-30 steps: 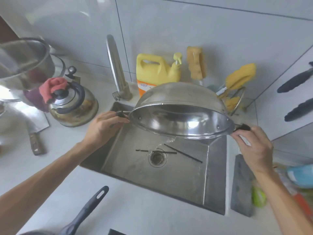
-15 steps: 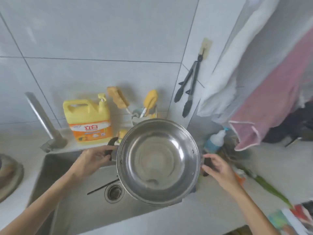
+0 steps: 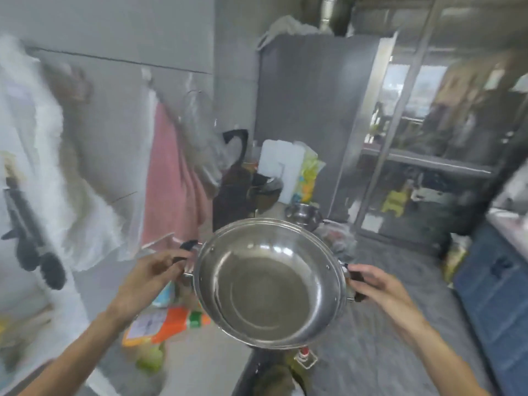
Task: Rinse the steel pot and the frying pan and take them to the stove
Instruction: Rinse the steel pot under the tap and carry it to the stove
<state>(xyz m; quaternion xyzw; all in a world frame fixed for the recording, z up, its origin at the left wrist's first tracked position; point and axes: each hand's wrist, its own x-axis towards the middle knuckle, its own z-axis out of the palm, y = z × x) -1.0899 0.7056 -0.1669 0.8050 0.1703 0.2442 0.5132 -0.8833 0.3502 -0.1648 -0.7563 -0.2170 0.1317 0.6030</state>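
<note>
I am seeing the left hand's fingers curling round the black side handle of the steel pot, while the right hand is gripping the opposite handle. The pot is hanging level in the air between both hands, mouth up. A pink towel is hanging behind, and an orange packet is lying below.

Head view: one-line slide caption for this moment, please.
Both hands, left hand and right hand, hold the empty steel pot by its side handles, open side up.
</note>
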